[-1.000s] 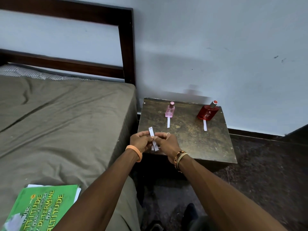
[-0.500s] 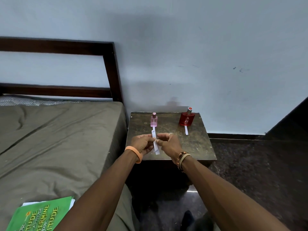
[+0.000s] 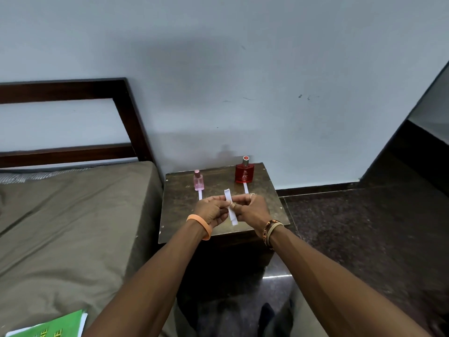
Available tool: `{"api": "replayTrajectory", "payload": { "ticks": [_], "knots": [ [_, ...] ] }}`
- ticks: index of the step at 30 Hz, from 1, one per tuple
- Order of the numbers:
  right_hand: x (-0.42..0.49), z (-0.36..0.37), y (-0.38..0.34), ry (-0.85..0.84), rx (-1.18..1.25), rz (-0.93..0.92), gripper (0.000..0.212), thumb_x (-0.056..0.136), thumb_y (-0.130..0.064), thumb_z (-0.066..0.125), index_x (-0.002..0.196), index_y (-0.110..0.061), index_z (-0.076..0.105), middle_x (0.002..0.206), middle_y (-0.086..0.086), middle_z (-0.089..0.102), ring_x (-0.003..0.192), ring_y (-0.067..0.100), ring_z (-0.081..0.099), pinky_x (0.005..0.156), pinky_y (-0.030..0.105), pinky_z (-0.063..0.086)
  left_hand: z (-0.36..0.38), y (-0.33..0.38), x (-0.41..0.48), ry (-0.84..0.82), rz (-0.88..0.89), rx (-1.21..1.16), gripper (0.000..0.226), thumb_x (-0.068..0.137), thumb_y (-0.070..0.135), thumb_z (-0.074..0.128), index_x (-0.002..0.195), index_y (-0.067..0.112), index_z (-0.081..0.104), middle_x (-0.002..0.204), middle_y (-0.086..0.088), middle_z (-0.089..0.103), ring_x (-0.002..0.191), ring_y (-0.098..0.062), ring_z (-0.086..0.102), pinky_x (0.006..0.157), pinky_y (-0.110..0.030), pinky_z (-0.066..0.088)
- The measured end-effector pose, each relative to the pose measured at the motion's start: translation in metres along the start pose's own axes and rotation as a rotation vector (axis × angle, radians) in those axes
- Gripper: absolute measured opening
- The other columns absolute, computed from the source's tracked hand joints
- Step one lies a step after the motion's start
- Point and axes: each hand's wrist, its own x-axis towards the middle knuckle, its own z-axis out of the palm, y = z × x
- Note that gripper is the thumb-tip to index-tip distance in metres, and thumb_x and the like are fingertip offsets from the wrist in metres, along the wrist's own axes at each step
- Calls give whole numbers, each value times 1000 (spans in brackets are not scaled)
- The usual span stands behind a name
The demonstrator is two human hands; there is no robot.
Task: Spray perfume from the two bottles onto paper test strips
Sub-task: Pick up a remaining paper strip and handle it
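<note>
A small pink perfume bottle [image 3: 198,180] stands at the back left of the dark side table [image 3: 179,215], with a white paper strip [image 3: 200,195] lying in front of it. A red perfume bottle [image 3: 245,172] stands at the back right, another strip [image 3: 246,188] in front of it. Above the table's middle, my left hand [image 3: 211,210] and my right hand [image 3: 251,210] pinch a third white paper strip [image 3: 229,203] between them. It stands nearly upright, its ends showing above and below my fingers.
A bed [image 3: 60,227] with an olive sheet and a dark wooden headboard [image 3: 131,122] lies to the left of the table. A green book [image 3: 48,327] rests on the bed's near corner. The wall is right behind the table, and dark stone floor [image 3: 352,239] spreads to the right.
The camera has tilted up and back, showing more wall. Both hands stay together on the strip and have shifted a little rightward over the table.
</note>
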Motion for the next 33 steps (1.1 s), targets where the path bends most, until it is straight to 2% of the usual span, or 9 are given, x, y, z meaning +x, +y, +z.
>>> {"api": "replayTrajectory", "payload": {
  "ticks": [2,10,15,18,22,25,28,30,33],
  "knots": [
    [2,-10,-2,41,18,6,19,84,1,72,103,-1,71,97,17,74,90,30,73,82,46,60,10,0,2,-23,29,-20,18,83,2,72,99,9,69,92,-11,76,83,-22,72,72,-31,60],
    [15,-52,-5,148,11,14,20,80,-7,78,100,-5,74,98,12,74,91,25,72,81,44,61,62,3,13,-26,97,-10,13,85,-4,69,92,6,66,102,-18,71,82,-24,71,61,-30,59],
    [25,-79,5,191,-35,35,14,79,-7,78,92,-10,76,92,9,75,88,22,73,81,43,61,94,-9,26,-1,101,68,15,84,-6,69,93,6,65,106,-21,68,92,-31,70,71,-36,61],
    [30,-91,15,249,-68,46,13,79,-8,79,90,-12,76,89,8,75,84,20,73,78,39,62,109,-20,34,11,116,120,20,81,-8,70,91,8,63,104,-20,68,91,-31,70,78,-41,61],
    [40,-102,31,292,-102,86,12,78,-8,79,88,-12,74,86,4,73,79,14,70,68,26,59,124,-36,48,19,95,161,23,80,-12,69,91,8,63,100,-19,69,90,-30,70,77,-40,61],
    [49,-109,45,302,-140,121,14,78,-7,78,92,-12,75,85,2,72,80,13,69,71,24,57,130,-48,60,20,70,185,24,81,-13,67,89,10,64,96,-16,69,89,-27,70,75,-38,61],
    [58,-113,57,308,-149,154,15,78,-5,76,92,-11,76,85,3,73,76,9,67,66,19,54,134,-58,70,10,37,195,27,79,-15,65,86,12,64,93,-14,70,85,-24,70,73,-36,61],
    [65,-115,63,306,-134,173,16,78,-2,75,92,-9,75,88,6,74,77,11,68,67,22,56,136,-64,78,5,18,204,30,78,-17,64,86,12,65,93,-15,70,85,-26,71,75,-39,61],
    [73,-115,71,305,-107,193,19,78,1,74,95,-5,75,92,10,73,85,22,72,79,37,61,136,-70,87,-6,16,246,31,77,-18,62,85,12,66,92,-15,71,80,-24,72,74,-41,62]
  ]
}}
